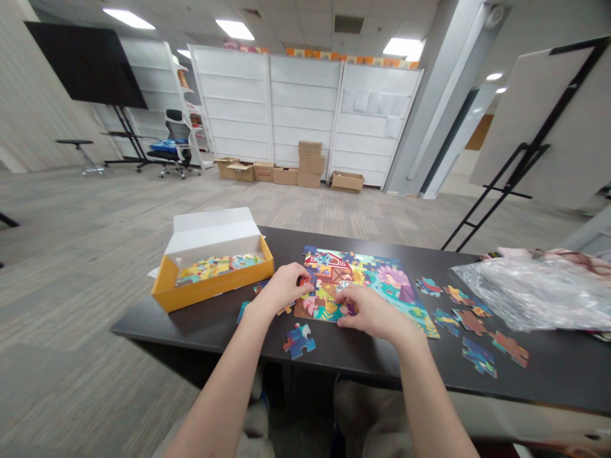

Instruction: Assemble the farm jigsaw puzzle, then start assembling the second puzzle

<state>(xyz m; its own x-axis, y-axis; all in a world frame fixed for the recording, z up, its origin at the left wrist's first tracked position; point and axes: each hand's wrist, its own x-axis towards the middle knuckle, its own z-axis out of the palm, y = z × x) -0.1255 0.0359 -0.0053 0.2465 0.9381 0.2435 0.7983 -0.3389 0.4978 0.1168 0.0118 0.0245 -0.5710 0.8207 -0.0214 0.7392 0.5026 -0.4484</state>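
A partly joined, colourful jigsaw picture lies flat on the dark table. At its left edge is my left hand, fingers curved over a small reddish piece between thumb and fingertips. My right hand rests at the picture's lower middle, its fingers bent around a dark purple part; whether that part is loose I cannot tell. A loose blue piece lies nearer the front edge. More pieces peek out beside and under my left hand.
A yellow box with more pieces stands at the left, its white lid raised. Several loose pieces lie right of the picture, beside a clear plastic bag. The dark table's front edge runs below my forearms.
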